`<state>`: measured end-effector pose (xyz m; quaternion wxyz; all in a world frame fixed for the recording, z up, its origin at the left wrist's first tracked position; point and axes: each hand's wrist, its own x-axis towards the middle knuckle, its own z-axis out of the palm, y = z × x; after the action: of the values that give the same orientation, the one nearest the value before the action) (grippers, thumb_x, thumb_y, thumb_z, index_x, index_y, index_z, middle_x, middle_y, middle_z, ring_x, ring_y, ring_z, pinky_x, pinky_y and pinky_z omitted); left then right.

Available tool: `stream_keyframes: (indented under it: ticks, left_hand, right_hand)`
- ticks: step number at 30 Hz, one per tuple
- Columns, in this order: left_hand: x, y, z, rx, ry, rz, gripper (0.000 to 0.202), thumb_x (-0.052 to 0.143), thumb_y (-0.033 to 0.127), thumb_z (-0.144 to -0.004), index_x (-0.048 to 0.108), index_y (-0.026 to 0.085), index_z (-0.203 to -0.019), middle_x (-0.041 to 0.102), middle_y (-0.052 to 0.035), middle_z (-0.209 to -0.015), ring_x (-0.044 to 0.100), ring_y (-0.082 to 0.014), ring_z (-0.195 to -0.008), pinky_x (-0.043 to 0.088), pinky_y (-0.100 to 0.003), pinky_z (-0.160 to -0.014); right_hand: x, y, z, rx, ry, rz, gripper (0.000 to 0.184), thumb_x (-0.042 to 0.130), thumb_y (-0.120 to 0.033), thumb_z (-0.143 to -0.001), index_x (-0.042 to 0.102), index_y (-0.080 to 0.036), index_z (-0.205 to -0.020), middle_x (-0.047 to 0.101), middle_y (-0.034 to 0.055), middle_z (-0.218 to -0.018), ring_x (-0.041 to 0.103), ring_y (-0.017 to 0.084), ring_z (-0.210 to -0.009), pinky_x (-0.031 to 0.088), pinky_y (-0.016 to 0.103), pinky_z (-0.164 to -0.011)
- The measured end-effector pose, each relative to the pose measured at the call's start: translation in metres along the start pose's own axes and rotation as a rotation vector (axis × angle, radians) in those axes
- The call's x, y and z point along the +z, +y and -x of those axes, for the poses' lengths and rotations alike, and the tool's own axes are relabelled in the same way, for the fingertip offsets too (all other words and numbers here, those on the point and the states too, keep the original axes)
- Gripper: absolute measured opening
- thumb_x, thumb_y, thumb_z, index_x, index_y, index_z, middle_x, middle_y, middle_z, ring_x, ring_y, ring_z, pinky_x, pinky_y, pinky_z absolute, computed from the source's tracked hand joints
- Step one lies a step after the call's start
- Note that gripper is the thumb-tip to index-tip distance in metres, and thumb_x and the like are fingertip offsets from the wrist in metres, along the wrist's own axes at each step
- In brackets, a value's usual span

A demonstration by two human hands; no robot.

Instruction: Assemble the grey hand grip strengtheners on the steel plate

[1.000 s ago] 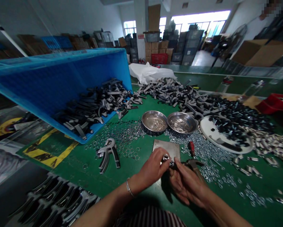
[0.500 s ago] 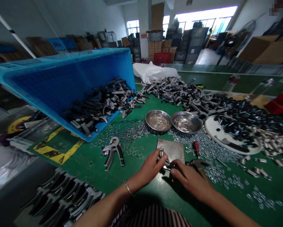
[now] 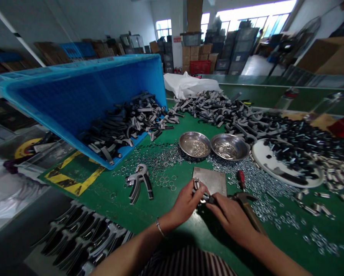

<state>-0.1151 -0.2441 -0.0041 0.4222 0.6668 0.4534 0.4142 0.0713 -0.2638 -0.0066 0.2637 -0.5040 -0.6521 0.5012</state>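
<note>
My left hand [image 3: 186, 201] is closed around a small hand-grip part, with a silver coil spring [image 3: 197, 183] standing up between thumb and fingers. From the right, my right hand [image 3: 229, 216] pinches a dark end piece [image 3: 210, 198] of what looks like the same part. Both hands meet just over the near edge of a square metal plate [image 3: 215, 180]. My fingers hide most of the held part. An assembled grey and black hand grip [image 3: 140, 183] lies to the left on the green table.
A tipped blue crate [image 3: 74, 88] spills grey handles at left. Two steel bowls [image 3: 190, 135] of small parts stand beyond the plate. A red screwdriver [image 3: 240, 178], a hammer [image 3: 251, 211] and scattered nuts lie at right, near a white tray [image 3: 264, 163]. Finished grips [image 3: 82, 237] are stacked lower left.
The camera view has shifted slightly. My hands keep hold of the part at the plate's near edge, and the dark end piece shows a little more between them.
</note>
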Motion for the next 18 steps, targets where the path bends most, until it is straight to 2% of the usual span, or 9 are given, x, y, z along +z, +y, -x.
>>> stream_keyframes:
  ticks: [3,4,5,8,9,11,13,14,18]
  left_hand:
    - [-0.002,0.002,-0.001,0.105,-0.132,-0.063,0.028,0.042,0.041,-0.101,0.057,0.018,-0.098,0.064,-0.0062,-0.096,0.059,-0.0178,-0.091,0.045,-0.029,-0.085]
    - [-0.002,0.002,-0.002,0.112,-0.167,-0.113,0.027,0.044,0.041,-0.1,0.058,0.018,-0.097,0.064,-0.0064,-0.096,0.058,-0.0184,-0.091,0.045,-0.03,-0.086]
    - [-0.001,0.001,-0.002,0.093,-0.181,-0.152,0.027,0.045,0.041,-0.099,0.057,0.018,-0.096,0.064,-0.0064,-0.096,0.058,-0.0188,-0.091,0.045,-0.03,-0.086]
    - [0.004,0.0,-0.004,-0.046,-0.084,-0.119,0.028,0.041,0.041,-0.101,0.055,0.018,-0.095,0.061,-0.0046,-0.089,0.057,-0.0179,-0.084,0.046,-0.03,-0.08]
    - [0.006,0.001,-0.004,-0.058,-0.04,-0.071,0.028,0.038,0.04,-0.102,0.055,0.018,-0.097,0.061,-0.0044,-0.089,0.057,-0.0177,-0.084,0.046,-0.03,-0.08]
    - [0.009,0.002,-0.005,0.028,-0.005,-0.008,0.025,0.038,0.037,-0.103,0.054,0.018,-0.1,0.06,-0.0066,-0.099,0.058,-0.0182,-0.094,0.046,-0.031,-0.088]
    - [0.011,0.003,-0.006,0.166,-0.06,-0.041,0.019,0.042,0.034,-0.101,0.054,0.018,-0.1,0.057,-0.0094,-0.111,0.055,-0.0195,-0.108,0.044,-0.033,-0.098]
    - [0.011,0.003,-0.007,0.2,-0.086,-0.076,0.017,0.044,0.033,-0.101,0.054,0.018,-0.099,0.055,-0.0101,-0.114,0.053,-0.0201,-0.11,0.043,-0.034,-0.1]
    - [0.017,-0.003,-0.01,0.047,-0.01,-0.076,0.021,0.037,0.032,-0.103,0.052,0.018,-0.099,0.056,-0.0066,-0.098,0.054,-0.0178,-0.094,0.046,-0.032,-0.09]
  right_hand:
    - [0.001,0.001,0.002,0.251,-0.39,-0.257,0.075,0.002,-0.069,-0.095,0.054,-0.021,-0.074,0.051,-0.0013,-0.046,0.037,0.012,-0.03,0.03,0.024,-0.034]
    - [0.001,0.0,0.002,0.274,-0.444,-0.262,0.078,-0.001,-0.069,-0.095,0.056,-0.02,-0.077,0.053,-0.0003,-0.047,0.036,0.012,-0.03,0.029,0.024,-0.034]
    - [-0.001,0.0,0.003,0.239,-0.407,-0.205,0.075,0.007,-0.071,-0.095,0.059,-0.018,-0.081,0.059,0.0022,-0.054,0.041,0.012,-0.034,0.032,0.025,-0.036]
    - [-0.004,-0.002,0.002,-0.027,0.006,0.05,0.052,0.053,-0.071,-0.085,0.06,-0.019,-0.087,0.066,0.007,-0.078,0.057,0.016,-0.059,0.042,0.026,-0.052]
    - [-0.004,-0.002,0.002,-0.061,0.074,0.057,0.049,0.057,-0.069,-0.084,0.059,-0.02,-0.084,0.065,0.0058,-0.077,0.058,0.016,-0.062,0.043,0.026,-0.054]
    - [-0.003,-0.001,0.003,0.034,-0.052,-0.084,0.055,0.037,-0.07,-0.093,0.055,-0.021,-0.079,0.059,0.0008,-0.061,0.05,0.014,-0.047,0.04,0.025,-0.047]
    - [-0.002,-0.001,0.003,0.184,-0.298,-0.215,0.069,0.008,-0.068,-0.097,0.055,-0.021,-0.079,0.052,-0.0023,-0.048,0.039,0.012,-0.034,0.033,0.025,-0.038]
    - [-0.002,-0.001,0.003,0.202,-0.332,-0.193,0.071,0.005,-0.067,-0.097,0.056,-0.02,-0.08,0.054,-0.0012,-0.049,0.041,0.013,-0.034,0.033,0.026,-0.038]
    - [-0.007,-0.001,0.001,-0.063,0.098,0.183,0.05,0.05,-0.069,-0.088,0.058,-0.02,-0.085,0.065,0.0083,-0.083,0.061,0.021,-0.073,0.046,0.029,-0.062]
